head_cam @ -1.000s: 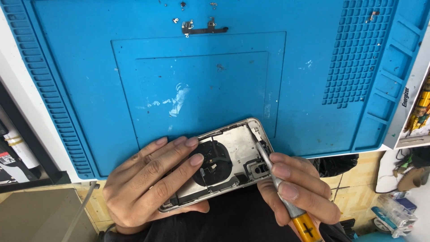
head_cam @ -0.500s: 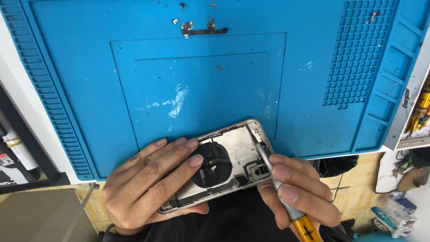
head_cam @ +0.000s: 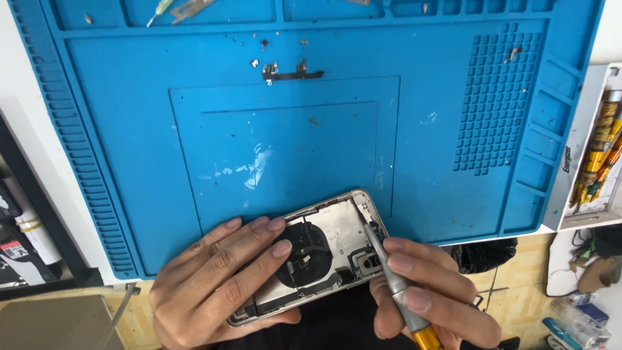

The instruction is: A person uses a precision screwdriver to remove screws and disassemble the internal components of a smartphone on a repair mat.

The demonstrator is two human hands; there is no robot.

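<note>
Two hands are working at the near edge of a blue mat [head_cam: 453, 162]. Left hand [head_cam: 214, 285] is gripping an opened phone [head_cam: 324, 253], fingers lying across it. Right hand [head_cam: 427, 291] is pinching a screwdriver [head_cam: 395, 291], its tip touching the phone's frame.

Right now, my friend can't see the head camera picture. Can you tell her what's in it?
A left hand steadies an opened phone shell at the near edge of a blue work mat, while the right hand holds a screwdriver with its tip inside the shell. Small metal parts lie farther up the mat.
</note>
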